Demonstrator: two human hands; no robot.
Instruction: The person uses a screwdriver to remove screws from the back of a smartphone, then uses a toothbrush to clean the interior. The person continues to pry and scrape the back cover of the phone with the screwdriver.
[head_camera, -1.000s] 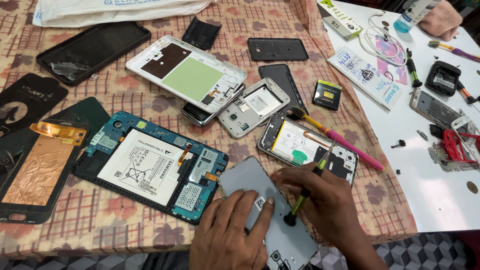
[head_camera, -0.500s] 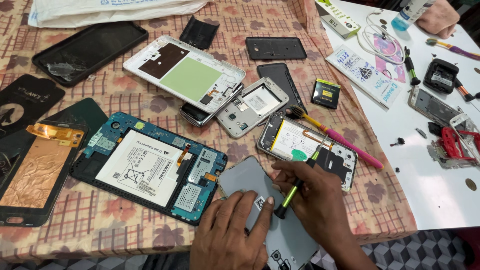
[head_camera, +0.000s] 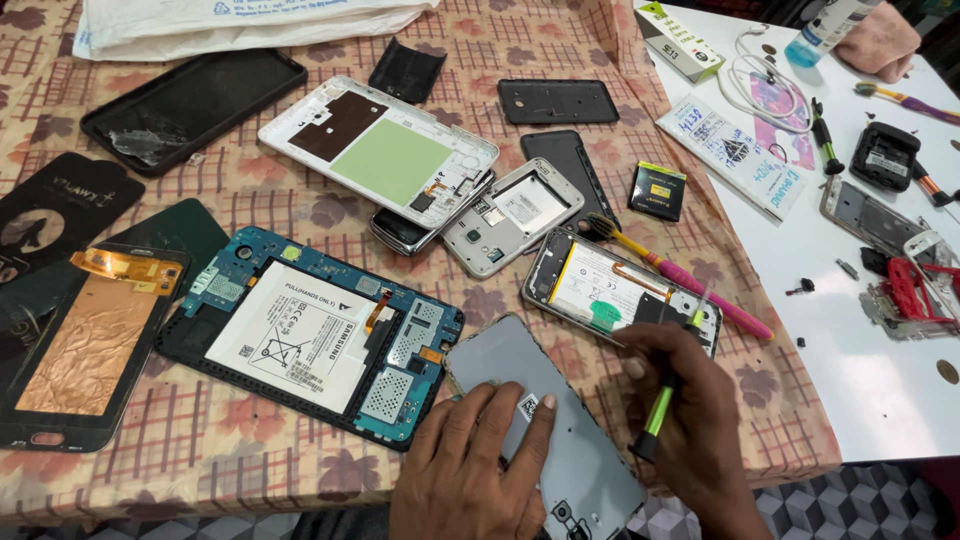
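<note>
1. Left hand (head_camera: 470, 470): laid flat, fingers spread, on the grey phone back panel (head_camera: 560, 440) at the desk's near edge.
2. Right hand (head_camera: 690, 400): grip closed around a green-handled screwdriver (head_camera: 662, 405), its tip at the opened phone (head_camera: 620, 290).

Saw phone repair workshop, small-scale. Bench (head_camera: 300, 470) covered in checked floral cloth, crowded with dismantled devices: opened tablet (head_camera: 310, 340) with battery and blue circuit boards bare, white tablet frame (head_camera: 380, 150), silver phone shell (head_camera: 510, 215), opened phone (head_camera: 615, 290), loose back covers, cracked screen panel (head_camera: 190, 100). Tools about: pink-handled brush (head_camera: 680, 280), green screwdriver (head_camera: 660, 410). White side table (head_camera: 850, 400) carried spare battery (head_camera: 658, 190), cable, loose screws, more phone parts.
</note>
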